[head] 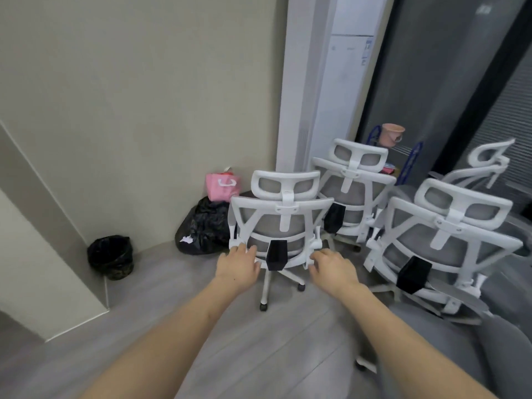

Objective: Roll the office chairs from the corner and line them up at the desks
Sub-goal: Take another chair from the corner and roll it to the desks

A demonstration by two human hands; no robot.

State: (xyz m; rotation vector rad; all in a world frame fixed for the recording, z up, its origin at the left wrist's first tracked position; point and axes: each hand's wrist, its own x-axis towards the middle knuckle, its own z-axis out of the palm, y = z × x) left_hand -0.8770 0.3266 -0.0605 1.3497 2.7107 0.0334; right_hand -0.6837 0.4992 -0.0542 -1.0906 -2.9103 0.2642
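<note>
A cluster of white-framed office chairs is seen parked in the corner where the beige wall (138, 110) meets a dark glass partition (431, 82). The nearest chair (280, 223) is faced from behind; a second chair (355, 182) is set just behind it to the right, and a third chair (449, 234) is crowded in at the right, its frame near the first one's side. No desks are shown. The lower back frame of the nearest chair is touched by the left hand (239, 264) and the right hand (331, 267), held apart at either side; whether the fingers are wrapped round the frame cannot be told. Open grey floor (178, 326) is left toward the viewer and to the left, so room for a backward pull is judged ample. A snag is judged likely if the chair is swung right, where bases could be locked together. To the left, a black rubbish bag (201, 228), a pink bag (221, 187) above it and a small bin (112, 257) could be clipped by the castors
</note>
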